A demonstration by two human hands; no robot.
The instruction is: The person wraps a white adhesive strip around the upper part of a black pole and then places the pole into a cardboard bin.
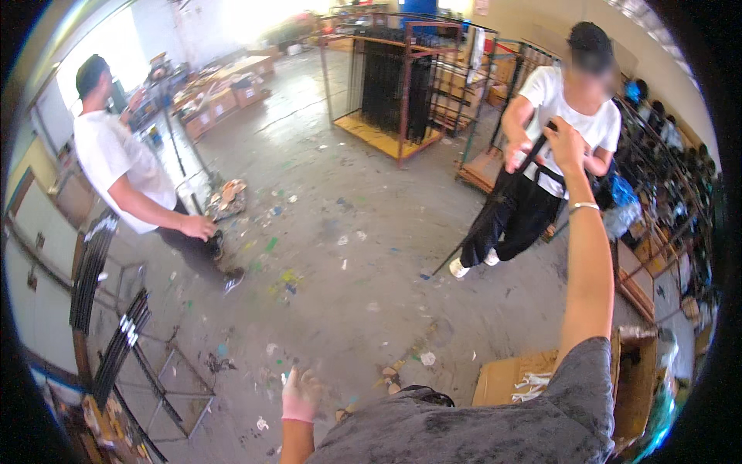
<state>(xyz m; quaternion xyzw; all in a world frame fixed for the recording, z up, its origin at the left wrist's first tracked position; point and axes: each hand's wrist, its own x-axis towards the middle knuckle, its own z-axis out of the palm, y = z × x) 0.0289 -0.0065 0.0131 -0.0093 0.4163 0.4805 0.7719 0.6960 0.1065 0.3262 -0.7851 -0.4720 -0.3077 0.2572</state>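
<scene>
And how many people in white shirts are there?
2. One person stands on the left; another person is at the right, facing the wearer's right hand, which grips a black pole. More could be hidden behind the racks.

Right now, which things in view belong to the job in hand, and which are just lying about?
Likely the job:
black pole, in the right hand

Apparently lying about:
floor scraps
cardboard box, lower right
black rods, lower left
</scene>
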